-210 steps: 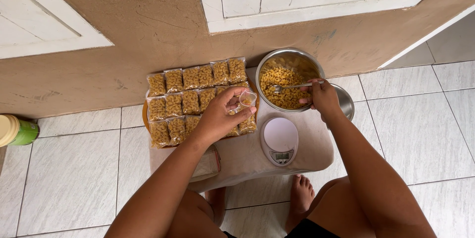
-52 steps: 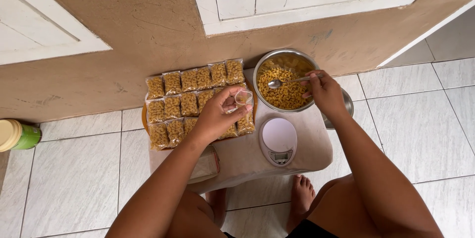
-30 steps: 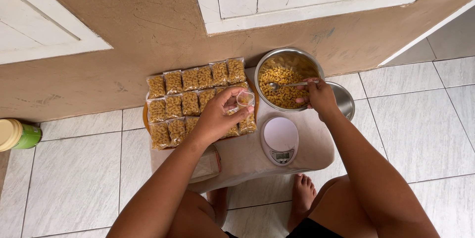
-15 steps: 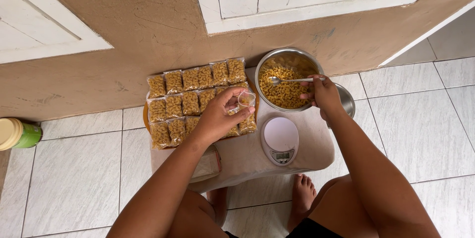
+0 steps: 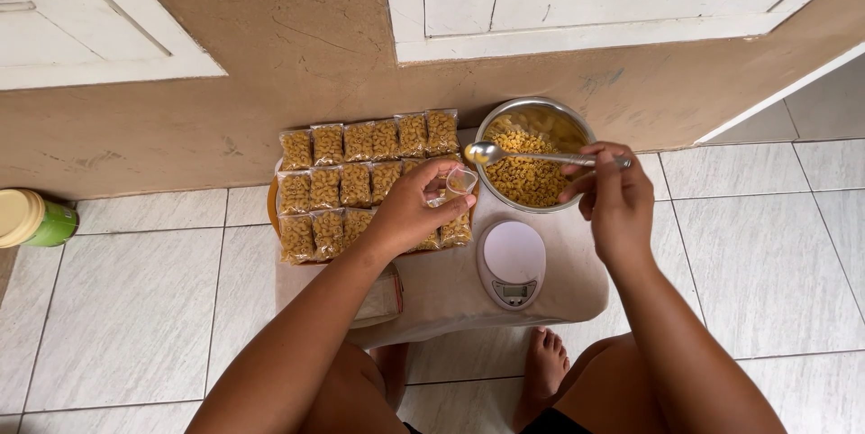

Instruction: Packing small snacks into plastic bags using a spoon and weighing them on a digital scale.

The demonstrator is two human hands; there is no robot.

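Observation:
My left hand (image 5: 410, 213) holds a small clear plastic bag (image 5: 459, 183) open at its mouth, above the tray of filled bags. My right hand (image 5: 615, 200) grips a metal spoon (image 5: 532, 156) by the handle; the spoon's bowl carries some macaroni and hovers at the left rim of the steel bowl (image 5: 494, 123), just above the bag. The steel bowl is partly full of yellow elbow macaroni (image 5: 532, 177).
Rows of sealed macaroni bags (image 5: 360, 177) lie on a round tray (image 5: 271, 202) on a low cloth-covered stool (image 5: 450, 294). A white kitchen scale (image 5: 512, 263) sits in front of the bowl. A green jar with a cream lid (image 5: 31, 218) stands at far left. Wall and doors lie behind.
The right hand has lifted the spoon out of the macaroni and swung its bowl left toward the open bag. The view has shifted slightly; the left hand stays holding the bag.

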